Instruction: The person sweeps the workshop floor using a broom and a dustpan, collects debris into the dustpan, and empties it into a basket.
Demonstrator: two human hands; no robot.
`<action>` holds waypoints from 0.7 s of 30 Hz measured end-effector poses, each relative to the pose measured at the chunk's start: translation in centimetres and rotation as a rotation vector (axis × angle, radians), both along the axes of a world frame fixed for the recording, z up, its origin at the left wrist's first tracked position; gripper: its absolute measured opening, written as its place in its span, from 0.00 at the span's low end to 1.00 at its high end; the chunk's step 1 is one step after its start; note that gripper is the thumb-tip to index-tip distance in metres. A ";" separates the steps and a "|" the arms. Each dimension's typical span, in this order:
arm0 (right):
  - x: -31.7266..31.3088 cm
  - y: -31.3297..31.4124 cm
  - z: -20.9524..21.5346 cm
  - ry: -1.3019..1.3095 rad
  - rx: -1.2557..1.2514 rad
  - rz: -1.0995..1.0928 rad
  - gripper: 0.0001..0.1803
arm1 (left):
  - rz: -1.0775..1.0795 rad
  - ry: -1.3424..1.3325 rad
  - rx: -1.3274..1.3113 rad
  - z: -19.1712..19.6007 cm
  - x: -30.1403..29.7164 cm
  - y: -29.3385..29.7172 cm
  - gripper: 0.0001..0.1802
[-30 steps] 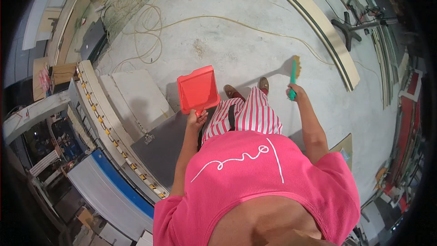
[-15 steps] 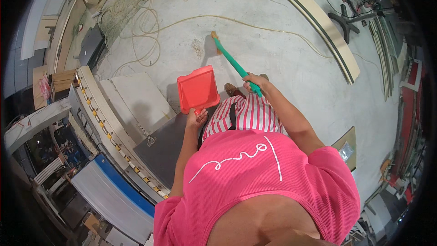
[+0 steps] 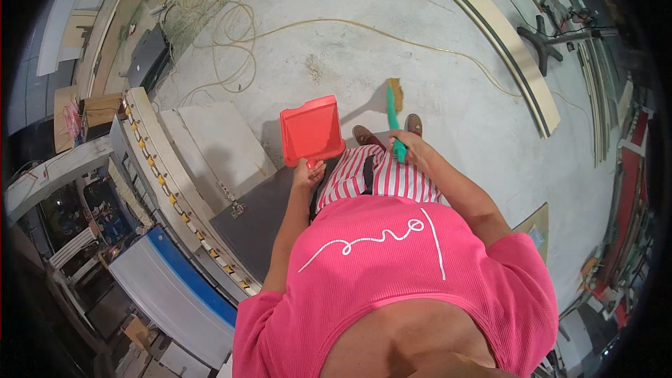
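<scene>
My left hand [image 3: 309, 171] grips the short handle of a red dustpan [image 3: 312, 129], held level in front of my left leg. My right hand [image 3: 409, 148] is wrapped round the green handle of a hand broom [image 3: 391, 110]. Its tan bristles [image 3: 397, 94] point away from me, above or near the floor; whether they touch it I cannot tell. A small scatter of pale debris [image 3: 313, 68] lies on the grey concrete floor beyond the dustpan.
A yellowish hose [image 3: 329, 20] winds across the floor into loose coils at the far left. Long beige boards [image 3: 490, 31] lie at the right, near a dark stand base [image 3: 542, 43]. To my left are a dark panel [image 3: 259, 220] and a machine with a yellow-dotted rail [image 3: 172, 198].
The hand broom has swung right and come back closer to my feet, its bristles moving away from the debris. The dustpan stays in my left hand, nearly where it was.
</scene>
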State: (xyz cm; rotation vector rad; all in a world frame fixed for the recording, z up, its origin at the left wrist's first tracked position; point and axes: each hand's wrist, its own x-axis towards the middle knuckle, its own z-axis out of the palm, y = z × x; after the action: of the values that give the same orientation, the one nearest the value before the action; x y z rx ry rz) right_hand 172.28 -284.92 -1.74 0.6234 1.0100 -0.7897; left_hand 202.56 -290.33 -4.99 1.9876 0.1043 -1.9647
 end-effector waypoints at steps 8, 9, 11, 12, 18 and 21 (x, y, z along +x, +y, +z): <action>1.9 -6.3 -0.1 -0.185 -0.144 -0.059 0.08 | -0.054 -0.001 -0.045 0.4 -0.1 -0.5 0.20; 1.4 -5.9 0.5 -0.133 -0.220 -0.006 0.07 | -0.053 -0.016 -0.051 0.7 -0.4 -0.8 0.20; 0.3 -5.5 1.6 -0.100 -0.226 0.018 0.07 | -0.045 0.005 -0.057 0.5 0.0 -1.0 0.20; -0.3 -5.1 2.2 -0.068 -0.231 0.040 0.07 | -0.040 0.022 -0.062 0.3 0.3 -0.9 0.20; -7.2 -2.0 3.9 0.233 0.016 0.075 0.05 | 0.043 0.038 -0.050 0.7 -1.3 -2.1 0.18; -12.4 -1.3 -1.7 0.340 0.140 0.004 0.07 | 0.108 0.081 0.016 0.1 -0.9 -2.6 0.19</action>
State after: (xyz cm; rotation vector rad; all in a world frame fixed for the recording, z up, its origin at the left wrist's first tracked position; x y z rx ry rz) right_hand 159.83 -286.17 -3.48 0.6181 1.3855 -0.8435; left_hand 201.66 -292.95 -4.84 1.8705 0.2423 -1.9816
